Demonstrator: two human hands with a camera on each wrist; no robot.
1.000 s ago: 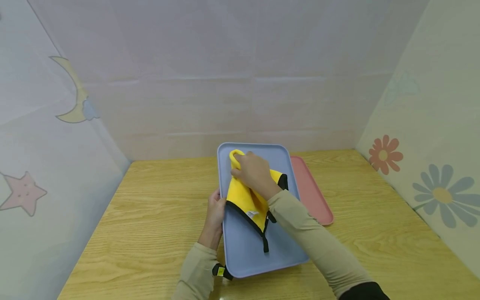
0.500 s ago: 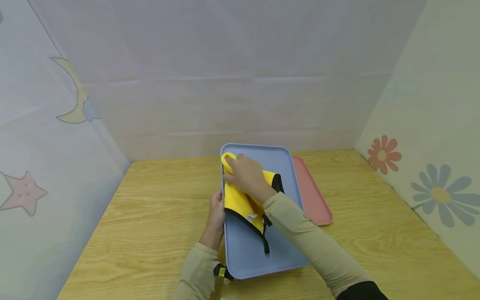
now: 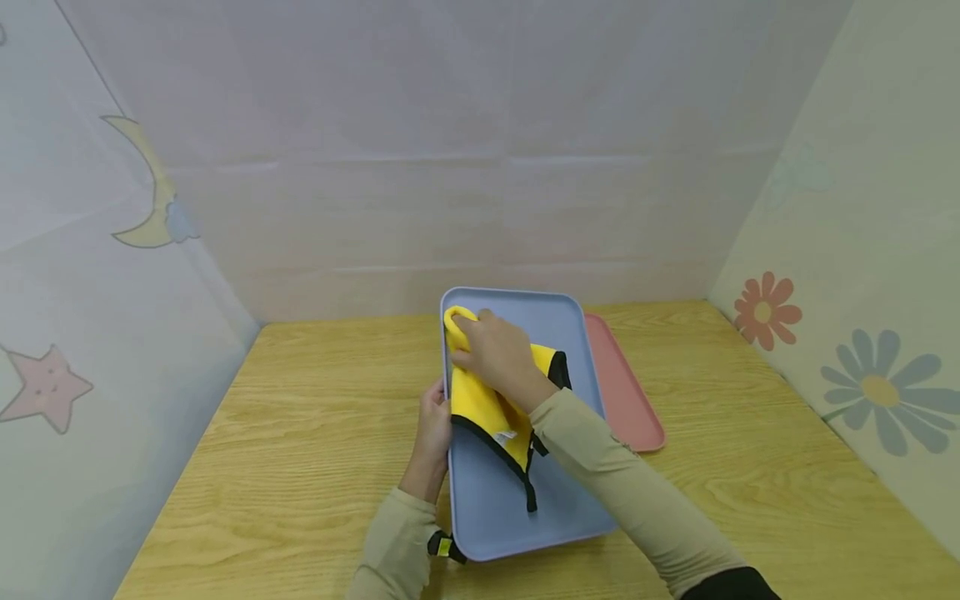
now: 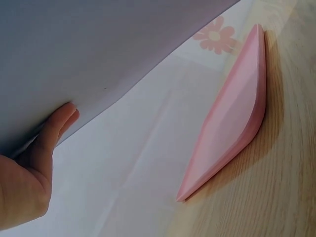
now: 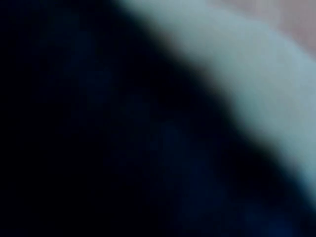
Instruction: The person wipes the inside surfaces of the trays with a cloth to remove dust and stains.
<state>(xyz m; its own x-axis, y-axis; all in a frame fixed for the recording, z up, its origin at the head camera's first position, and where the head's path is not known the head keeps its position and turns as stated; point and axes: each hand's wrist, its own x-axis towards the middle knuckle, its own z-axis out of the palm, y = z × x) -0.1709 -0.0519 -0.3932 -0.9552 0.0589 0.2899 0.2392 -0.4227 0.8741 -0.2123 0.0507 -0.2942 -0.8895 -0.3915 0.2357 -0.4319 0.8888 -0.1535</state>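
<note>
A blue rectangular tray is held up off the table, and its underside fills the upper left of the left wrist view. My left hand grips the tray's left edge, with fingers behind it. A yellow cloth with black edging lies bunched against the tray's inner face. My right hand holds this cloth near the tray's upper left, and a fold loops up past the fingertips. One black-edged corner with a strap hangs lower down the tray. The right wrist view is too dark and blurred to show the hand.
A pink tray lies on the wooden table, partly behind the blue tray on the right. Pale printed sheets stand at the back and sides. A black strap is by my left wrist.
My right hand slid the cloth left and slightly down across the tray, then moved only a little. The blue tray shifted slightly right, with my left hand still on its edge.
</note>
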